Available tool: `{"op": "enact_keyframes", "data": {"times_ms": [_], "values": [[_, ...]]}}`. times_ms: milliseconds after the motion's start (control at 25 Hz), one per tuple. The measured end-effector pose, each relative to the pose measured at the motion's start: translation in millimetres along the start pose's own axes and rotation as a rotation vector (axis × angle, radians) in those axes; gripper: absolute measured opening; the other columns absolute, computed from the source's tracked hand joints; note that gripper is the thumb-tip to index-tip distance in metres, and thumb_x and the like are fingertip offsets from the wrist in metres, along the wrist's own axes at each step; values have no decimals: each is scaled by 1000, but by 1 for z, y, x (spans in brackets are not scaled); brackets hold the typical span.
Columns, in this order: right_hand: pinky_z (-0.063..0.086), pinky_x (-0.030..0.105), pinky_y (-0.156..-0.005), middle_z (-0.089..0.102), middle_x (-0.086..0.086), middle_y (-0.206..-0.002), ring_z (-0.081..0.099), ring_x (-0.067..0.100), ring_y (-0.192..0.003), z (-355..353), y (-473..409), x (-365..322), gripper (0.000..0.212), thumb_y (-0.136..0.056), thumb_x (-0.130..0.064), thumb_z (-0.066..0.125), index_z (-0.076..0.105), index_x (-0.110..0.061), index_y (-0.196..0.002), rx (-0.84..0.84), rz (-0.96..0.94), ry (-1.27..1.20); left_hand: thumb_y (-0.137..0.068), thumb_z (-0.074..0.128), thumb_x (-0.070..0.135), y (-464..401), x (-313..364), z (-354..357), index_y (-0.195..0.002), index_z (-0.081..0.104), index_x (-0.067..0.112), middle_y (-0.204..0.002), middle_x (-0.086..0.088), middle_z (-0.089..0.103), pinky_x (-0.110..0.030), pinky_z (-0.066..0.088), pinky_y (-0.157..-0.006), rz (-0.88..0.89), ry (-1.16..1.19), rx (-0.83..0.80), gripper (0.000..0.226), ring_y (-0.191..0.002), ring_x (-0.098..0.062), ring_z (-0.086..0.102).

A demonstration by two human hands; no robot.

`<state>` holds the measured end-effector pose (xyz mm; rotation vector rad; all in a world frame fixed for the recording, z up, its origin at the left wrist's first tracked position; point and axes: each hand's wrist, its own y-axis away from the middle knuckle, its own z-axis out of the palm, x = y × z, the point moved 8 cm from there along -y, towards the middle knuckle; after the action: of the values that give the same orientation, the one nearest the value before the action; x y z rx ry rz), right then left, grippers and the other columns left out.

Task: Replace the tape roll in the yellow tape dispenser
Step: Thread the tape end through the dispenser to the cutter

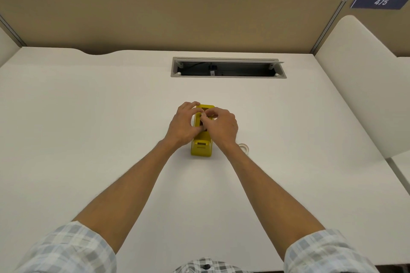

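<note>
The yellow tape dispenser (201, 146) stands in the middle of the white desk, its cutter end toward me. My left hand (182, 125) wraps around its left side, fingers curled over the top rim. Over the open well in the dispenser's middle sits my right hand (221, 125), with fingertips pinched on something small and dark; what that is cannot be told. A clear tape roll (244, 147) lies flat on the desk just right of the dispenser, partly hidden by my right wrist.
An open cable tray (228, 67) is cut into the desk behind the dispenser. A tan partition (177, 15) closes the back and a cream side panel (359, 86) the right. Bare white desk (88, 117) stretches to the left.
</note>
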<state>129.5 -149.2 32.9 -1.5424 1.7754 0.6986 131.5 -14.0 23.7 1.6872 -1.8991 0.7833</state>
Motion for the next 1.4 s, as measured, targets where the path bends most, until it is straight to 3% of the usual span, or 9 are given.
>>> {"op": "enact_keyframes", "data": {"times_ms": [240, 440, 560, 1080, 1280, 1400], "values": [[53, 30, -74, 72, -10, -89, 64, 10, -88, 2, 1, 8, 15, -80, -37, 66, 76, -29, -89, 2, 79, -133, -84, 67, 40, 1, 5, 2, -129, 58, 25, -147, 5, 44, -45, 36, -107, 94, -167, -19, 48, -140, -16, 27], [52, 29, -75, 73, -11, -95, 63, 7, -90, 4, 0, 12, 19, -82, -40, 66, 77, -29, -95, -15, 72, -183, -85, 69, 31, 13, 12, -5, -124, 60, 21, -126, 1, 61, -39, 49, -96, 141, -76, 127, 41, -121, -16, 48], [47, 25, -74, 71, -11, -103, 61, 6, -94, 6, 1, 13, 22, -84, -39, 66, 76, -30, -100, -22, 63, -198, -86, 66, 30, 17, 11, -4, -122, 63, 20, -122, 2, 64, -40, 49, -94, 142, -92, 155, 38, -121, -16, 49], [50, 29, -82, 64, -7, -113, 58, 8, -96, 9, 3, 15, 22, -86, -34, 66, 73, -27, -106, -35, 68, -238, -88, 58, 42, 4, 4, 10, -139, 46, 21, -150, -2, 37, -45, 31, -108, 111, -236, -47, 56, -143, -20, 22], [49, 28, -81, 63, -7, -115, 59, 9, -98, 9, 3, 15, 25, -87, -34, 66, 73, -25, -109, -39, 65, -242, -80, 68, 31, 14, 18, -1, -127, 55, 17, -127, -1, 59, -38, 44, -100, 210, -126, 106, 50, -125, -18, 47], [49, 27, -82, 63, -6, -116, 58, 9, -99, 10, 2, 16, 25, -89, -35, 65, 73, -25, -110, -42, 54, -237, -77, 69, 31, 17, 19, -5, -117, 60, 18, -115, 1, 64, -37, 48, -92, 226, -126, 132, 42, -114, -16, 52]]}}
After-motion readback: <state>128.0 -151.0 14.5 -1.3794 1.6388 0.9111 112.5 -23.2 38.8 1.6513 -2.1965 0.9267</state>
